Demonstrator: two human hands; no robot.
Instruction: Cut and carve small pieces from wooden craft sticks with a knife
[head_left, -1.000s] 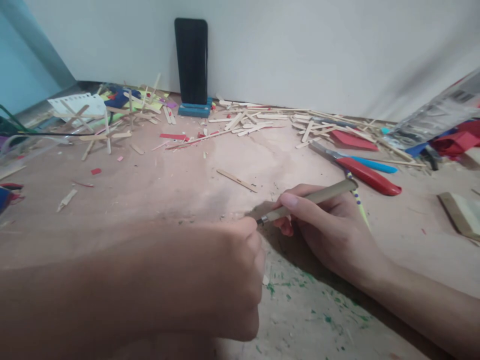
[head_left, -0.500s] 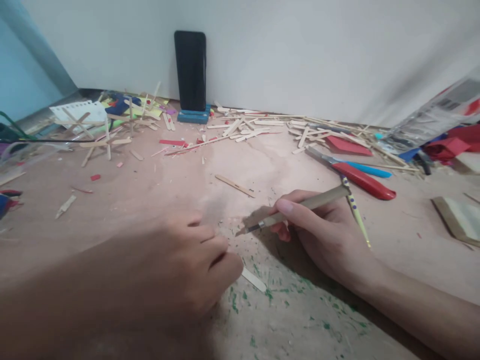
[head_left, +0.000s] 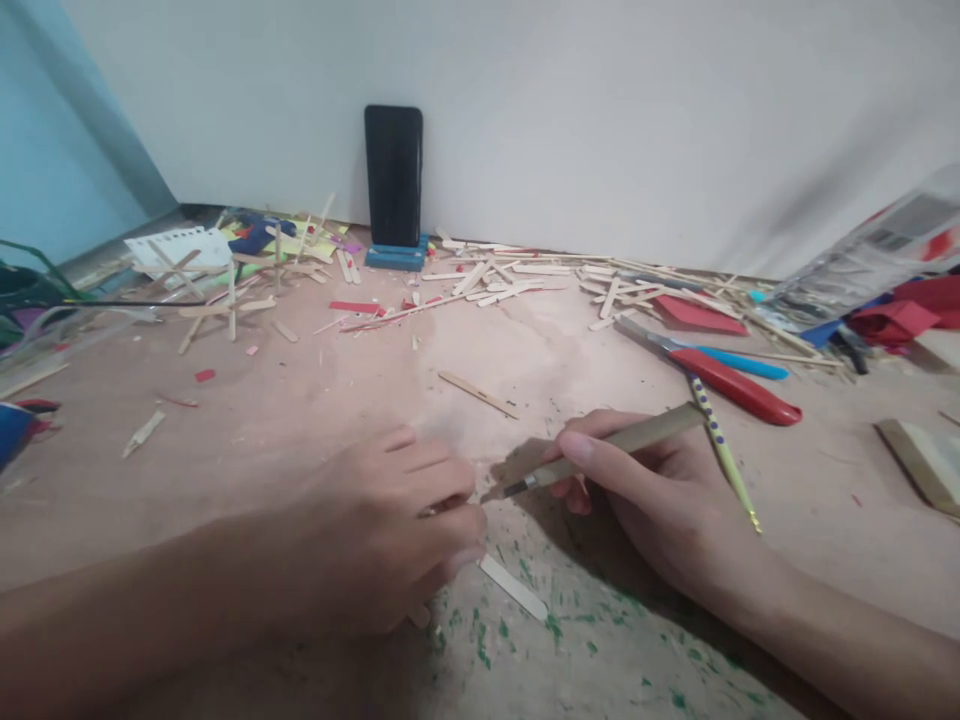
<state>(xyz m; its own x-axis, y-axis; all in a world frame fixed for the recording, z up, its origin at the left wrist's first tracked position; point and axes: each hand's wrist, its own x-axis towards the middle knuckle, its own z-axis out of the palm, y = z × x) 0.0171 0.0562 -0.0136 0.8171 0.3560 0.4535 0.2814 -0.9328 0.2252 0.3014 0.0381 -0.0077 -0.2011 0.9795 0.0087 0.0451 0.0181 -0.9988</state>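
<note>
My right hand (head_left: pixel 645 480) grips a craft knife (head_left: pixel 645 433) with a tan handle and a metal collar, its tip pointing left at the fingers of my left hand. My left hand (head_left: pixel 405 530) is curled and closed over a pale craft stick (head_left: pixel 514 588), whose rounded right end sticks out below the fingertips. The part under the fingers is hidden. Another rounded wooden end (head_left: pixel 418 615) shows beneath the left palm. Beyond both hands lies a loose brown craft stick (head_left: pixel 478 394) with dark marks.
A phone (head_left: pixel 394 175) leans in a blue stand (head_left: pixel 396 254) by the wall. Piled craft sticks (head_left: pixel 495 285) line the back. Right of my right hand lie a red-handled cutter (head_left: pixel 735 385), a spotted yellow stick (head_left: pixel 724 455) and a wood block (head_left: pixel 922 460). Green marks streak the tabletop (head_left: pixel 600 670).
The whole view has tilted up slightly, so everything sits lower. My left hand's fingers have shifted a little on the craft stick. The right hand keeps its hold on the knife.
</note>
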